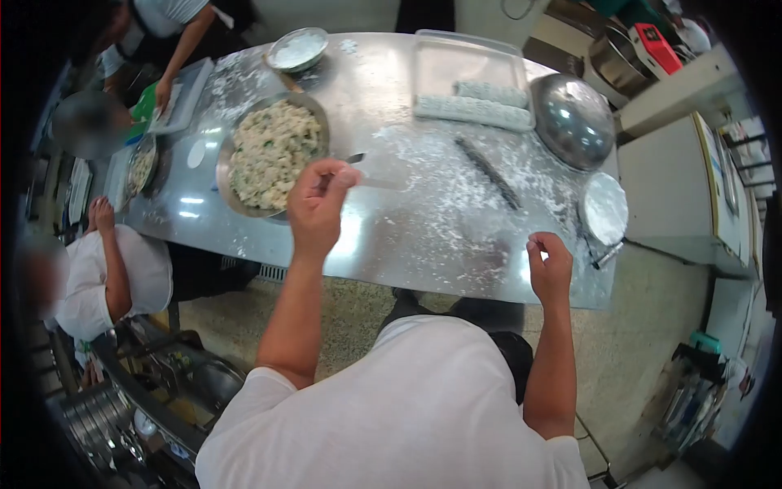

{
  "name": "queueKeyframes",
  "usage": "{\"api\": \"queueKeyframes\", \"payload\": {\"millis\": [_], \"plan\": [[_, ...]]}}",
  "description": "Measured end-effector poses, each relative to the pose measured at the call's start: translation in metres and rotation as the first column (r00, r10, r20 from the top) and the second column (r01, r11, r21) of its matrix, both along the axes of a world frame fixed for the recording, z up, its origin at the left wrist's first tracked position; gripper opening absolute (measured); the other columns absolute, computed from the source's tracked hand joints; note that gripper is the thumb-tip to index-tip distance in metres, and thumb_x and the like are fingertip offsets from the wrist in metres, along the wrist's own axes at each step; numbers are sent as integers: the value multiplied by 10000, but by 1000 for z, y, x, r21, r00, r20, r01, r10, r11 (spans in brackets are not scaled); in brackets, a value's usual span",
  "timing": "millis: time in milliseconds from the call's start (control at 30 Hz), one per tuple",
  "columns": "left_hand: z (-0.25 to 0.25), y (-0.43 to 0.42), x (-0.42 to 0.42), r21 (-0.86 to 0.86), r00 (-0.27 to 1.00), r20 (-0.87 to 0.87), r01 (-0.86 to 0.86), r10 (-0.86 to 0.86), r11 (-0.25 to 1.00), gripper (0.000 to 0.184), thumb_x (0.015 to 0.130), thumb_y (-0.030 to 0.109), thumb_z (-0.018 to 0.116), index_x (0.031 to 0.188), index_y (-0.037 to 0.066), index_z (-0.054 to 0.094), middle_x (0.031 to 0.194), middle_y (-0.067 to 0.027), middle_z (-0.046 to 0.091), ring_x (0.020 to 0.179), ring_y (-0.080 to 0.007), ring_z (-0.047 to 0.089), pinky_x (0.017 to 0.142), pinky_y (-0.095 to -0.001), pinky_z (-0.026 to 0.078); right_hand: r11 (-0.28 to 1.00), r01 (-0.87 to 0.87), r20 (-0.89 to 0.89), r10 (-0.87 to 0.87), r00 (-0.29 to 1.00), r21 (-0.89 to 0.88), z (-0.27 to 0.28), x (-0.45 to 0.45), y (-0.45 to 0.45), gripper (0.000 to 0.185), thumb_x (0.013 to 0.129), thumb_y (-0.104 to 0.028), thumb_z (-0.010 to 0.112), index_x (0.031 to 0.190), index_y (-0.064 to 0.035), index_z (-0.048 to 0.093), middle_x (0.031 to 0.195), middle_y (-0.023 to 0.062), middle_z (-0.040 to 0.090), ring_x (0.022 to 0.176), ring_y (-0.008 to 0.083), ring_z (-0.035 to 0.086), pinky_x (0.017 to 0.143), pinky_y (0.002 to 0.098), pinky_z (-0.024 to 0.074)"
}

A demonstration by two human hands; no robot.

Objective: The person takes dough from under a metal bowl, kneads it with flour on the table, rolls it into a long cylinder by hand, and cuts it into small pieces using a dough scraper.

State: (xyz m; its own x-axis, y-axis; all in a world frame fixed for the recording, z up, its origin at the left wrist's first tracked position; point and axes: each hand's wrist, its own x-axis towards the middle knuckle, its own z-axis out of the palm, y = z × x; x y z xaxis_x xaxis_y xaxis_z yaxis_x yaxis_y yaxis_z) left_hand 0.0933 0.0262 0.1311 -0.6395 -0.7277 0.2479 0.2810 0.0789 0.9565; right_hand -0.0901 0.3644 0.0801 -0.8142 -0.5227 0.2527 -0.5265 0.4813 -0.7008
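The left hand (319,200) has fingers pinched, on what I can't tell, beside the bowl (225,173), presumably placed for easy reach; the right hand (552,270) has fingers curled, seemingly bare.

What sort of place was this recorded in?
Probably a commercial kitchen: a long metal table dusted with white powder, a wide bowl heaped with a chopped mixture, and a large metal dome.

Red unit (656,50): panel too small to read.
Steel table (407,253): no legible lettering.
Plastic tray (468,61): no legible label.
Remaining surfaces: no readable text.
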Motion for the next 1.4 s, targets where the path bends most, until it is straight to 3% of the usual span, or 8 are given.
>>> {"api": "queueKeyframes", "payload": {"millis": [200, 367, 667, 867, 1067, 1167, 1267, 1400], "plan": [[-11, 17, -6, -455, 986, 84, -90, 143, 886, 72, 919, -27, 677, 988, -8, 665, 1064, -108, 678, 953, -116, 641, 797, -247, 508, 943, 333, 28, -332, 943, -18, -3, -58, 68, 94, 909, -70, 655, 953, 10, 679, 794, 105, 661, 685, 236, 628, 694, 331, 525], [-24, 69, -53, -289, 901, 398, -58, 175, 956, 96, 900, 74, 744, 948, 2, 703, 923, -64, 699, 845, -116, 638, 766, -258, 507, 729, 577, -38, -608, 793, 368, -47, -115, 175, 624, 954, -323, 633, 1463, -39, 409, 1303, 207, 534, 1080, 361, 607, 904, 467, 500], [-80, 240, -276, -57, 821, 489, 368, -296, 928, 282, 974, 243, 655, 1131, 13, 699, 1105, -101, 713, 938, -192, 660, 842, -321, 515, 760, 474, 131, -579, 805, 445, -73, -178, 218, 730, 883, -210, 582, 1512, 23, 294, 1365, 307, 504, 1201, 488, 549, 1008, 503, 463], [-95, 271, -333, 35, 756, 546, 409, -360, 912, 302, 989, 141, 579, 1263, 32, 645, 1037, -17, 665, 835, -92, 592, 711, -258, 502, 856, 382, 65, -429, 901, 347, -100, -247, 264, 586, 876, -164, 582, 1410, 32, 443, 1267, 282, 572, 1086, 466, 602, 976, 483, 479], [-92, 284, -331, 50, 758, 567, 359, -323, 932, 297, 970, 123, 591, 1247, 39, 656, 963, -10, 655, 730, -79, 576, 633, -239, 485, 915, 364, 527, -226, 819, -174, -91, -363, 237, 370, 947, -193, 568, 1257, 8, 539, 942, 166, 661, 695, 215, 660, 600, 353, 533], [-80, 283, -335, 206, 669, 593, 412, -449, 887, 269, 968, 127, 600, 1207, 31, 676, 1010, -23, 638, 735, -79, 592, 636, -239, 498, 947, 285, 379, -321, 868, 148, -70, -397, 201, 364, 958, -234, 585, 1236, -2, 549, 920, 172, 668, 672, 236, 661, 578, 376, 534], [-85, 281, -341, 164, 642, 603, 482, -474, 861, 255, 962, 147, 619, 1184, 43, 693, 1069, -73, 627, 777, -132, 631, 684, -288, 527, 954, 188, 390, -269, 881, 234, -79, -414, 174, 380, 966, -287, 604, 1219, -9, 553, 893, 170, 668, 640, 246, 655, 554, 386, 532], [-125, 249, -365, -552, 820, 571, 340, 48, 761, 215, 885, 143, 684, 1082, 60, 696, 1010, -147, 595, 886, -293, 632, 803, -406, 529, 965, 228, 538, -263, 801, 132, -77, -409, 150, 368, 947, -303, 666, 1131, 0, 568, 801, 118, 629, 593, 208, 611, 518, 369, 511]]}}
